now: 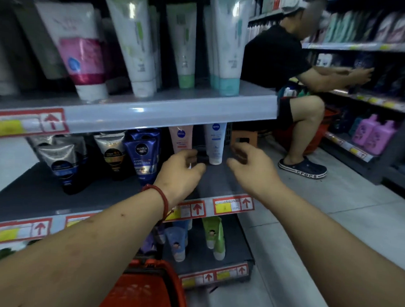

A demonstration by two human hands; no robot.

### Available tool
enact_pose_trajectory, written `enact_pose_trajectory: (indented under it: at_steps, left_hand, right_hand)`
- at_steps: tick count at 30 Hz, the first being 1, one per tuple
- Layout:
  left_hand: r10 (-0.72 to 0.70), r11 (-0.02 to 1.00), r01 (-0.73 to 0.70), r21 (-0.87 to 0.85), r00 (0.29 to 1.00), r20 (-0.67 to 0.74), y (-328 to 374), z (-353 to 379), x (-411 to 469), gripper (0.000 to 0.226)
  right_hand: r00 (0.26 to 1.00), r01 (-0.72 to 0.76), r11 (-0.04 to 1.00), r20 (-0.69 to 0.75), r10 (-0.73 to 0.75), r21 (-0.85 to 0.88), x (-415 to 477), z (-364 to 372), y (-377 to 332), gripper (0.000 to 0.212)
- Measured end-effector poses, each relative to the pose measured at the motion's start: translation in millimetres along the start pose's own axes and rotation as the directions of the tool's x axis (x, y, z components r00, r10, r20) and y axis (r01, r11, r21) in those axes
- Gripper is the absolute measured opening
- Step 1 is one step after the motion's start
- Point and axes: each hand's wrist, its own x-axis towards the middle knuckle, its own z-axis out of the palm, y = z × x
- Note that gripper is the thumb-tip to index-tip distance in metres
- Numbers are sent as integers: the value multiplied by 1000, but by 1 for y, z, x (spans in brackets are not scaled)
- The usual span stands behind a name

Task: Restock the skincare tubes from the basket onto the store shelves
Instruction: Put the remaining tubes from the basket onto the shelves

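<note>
Both hands are empty: our left hand (181, 168) curls loosely, our right hand (249, 165) spreads wide, flanking the white tube (215, 145) upright at 12 o'clock, presumably to straighten it; basket (146, 289) at 6 o'clock.

Two hands (182, 173); one red basket (144, 289); two Nivea tubes (215, 144) upright, middle shelf (219, 181); one other person (280, 59).
</note>
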Motion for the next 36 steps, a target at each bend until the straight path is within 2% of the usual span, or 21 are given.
enact_pose_trajectory:
  at_steps: [3,7,10,13,18,24,28,30,33,36]
  left_hand:
    - [94,995,-94,17,996,-10,26,-23,-26,42]
    - [221,975,-220,16,971,-93,73,-53,-48,16]
    - [246,962,-263,-69,951,-186,111,-67,-48,10]
    - [208,956,-245,-159,953,-220,145,-70,-32,12]
    - [22,954,-80,-290,980,-198,185,-60,11,17]
    - [-196,859,120,-498,975,-103,203,-45,52,34]
    - [-221,764,175,-621,975,3,200,-35,73,34]
    - [-215,727,193,-659,975,48,199,-32,82,39]
    - [-217,701,204,-683,974,69,198,-28,90,39]
    - [-218,679,226,-699,971,103,200,-25,98,50]
  right_hand:
    - [997,80,997,-22,-80,1,-29,-19,-28,44]
    - [980,133,989,-159,-122,58,-47,-45,-63,20]
    - [957,133,972,-281,-74,196,-41,-69,-85,13]
    - [950,62,942,-310,47,331,-17,-89,-102,15]
    - [944,-65,814,-228,237,578,31,-107,-124,21]
    - [954,-169,676,-53,295,717,86,-97,-131,18]
    - [934,-241,512,55,352,824,116,-86,-136,27]
    - [924,-262,465,80,374,846,124,-81,-135,34]
    - [915,-277,446,93,392,851,130,-74,-132,49]
    - [918,-274,437,96,386,857,140,-68,-127,55]
